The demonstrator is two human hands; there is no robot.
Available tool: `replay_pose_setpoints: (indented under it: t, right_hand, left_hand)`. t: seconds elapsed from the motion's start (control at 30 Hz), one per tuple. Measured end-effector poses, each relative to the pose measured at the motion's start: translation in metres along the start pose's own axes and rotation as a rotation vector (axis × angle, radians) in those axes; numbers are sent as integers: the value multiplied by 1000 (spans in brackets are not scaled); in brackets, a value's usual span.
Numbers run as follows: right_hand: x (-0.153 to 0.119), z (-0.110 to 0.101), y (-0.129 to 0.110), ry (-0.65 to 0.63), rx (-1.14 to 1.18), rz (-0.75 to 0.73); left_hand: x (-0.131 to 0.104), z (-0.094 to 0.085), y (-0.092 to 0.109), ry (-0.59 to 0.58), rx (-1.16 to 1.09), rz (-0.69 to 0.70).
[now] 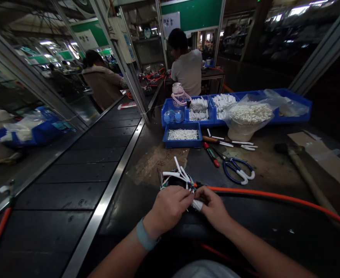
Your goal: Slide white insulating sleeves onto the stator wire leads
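Observation:
My left hand (171, 204) and my right hand (214, 208) meet over the bench at the end of an orange cable (245, 190). The fingers of both are closed on the thin wires there, close together. White sleeves (183, 174) stick up and to the left from the wire bundle, just beyond my left hand. A white piece (197, 204) shows between the hands, against my right fingers. The fingertips and the exact wire in them are too small to make out.
Beyond the hands are a small blue tray (183, 144) of white pieces, a red-green marker (211, 154), scissors (237, 170) and a bag of white parts (249, 116). Blue bins (291, 119) stand behind. A hammer (311, 177) lies right; a slatted conveyor (80, 170) runs left. Two people sit ahead.

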State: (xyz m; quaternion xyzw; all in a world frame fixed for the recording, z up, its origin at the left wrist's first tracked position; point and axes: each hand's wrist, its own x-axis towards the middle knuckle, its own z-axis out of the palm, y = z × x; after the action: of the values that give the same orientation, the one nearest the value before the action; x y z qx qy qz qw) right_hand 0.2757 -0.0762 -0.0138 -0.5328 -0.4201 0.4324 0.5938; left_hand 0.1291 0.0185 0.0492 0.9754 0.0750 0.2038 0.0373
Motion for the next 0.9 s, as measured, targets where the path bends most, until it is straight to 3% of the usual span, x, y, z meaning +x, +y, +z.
replay_pose_setpoints:
  t: [0.1,0.23,0.4,0.57,0.67,0.77,0.83,0.9]
  right_hand:
    - [-1,0,-1,-6,-13,2]
    - [-5,-4,-8,-122,-170,-72]
    - [-13,-12,-12,-220,-376,-69]
    - [-29,-23,-20,-229,-343,-121]
    - [-5,-10,-30,-141,-341,-208]
    - [39,20,-33,-39,-429,-204]
    - [61,38,-33,-23,-468,-189]
    - [69,45,-35,-53,-481,-196]
  left_hand:
    - [0,-1,7,-27,-130,-49]
    - [-3,3,13,41,-288,-211]
    - [-4,10,18,84,-204,-204]
    - [-13,19,17,91,-89,-415]
    - [-19,33,14,95,-48,-414]
    - [-20,47,13,218,-44,-371]
    - [-19,53,13,306,-45,-352]
    - [-20,56,14,313,-54,-352]
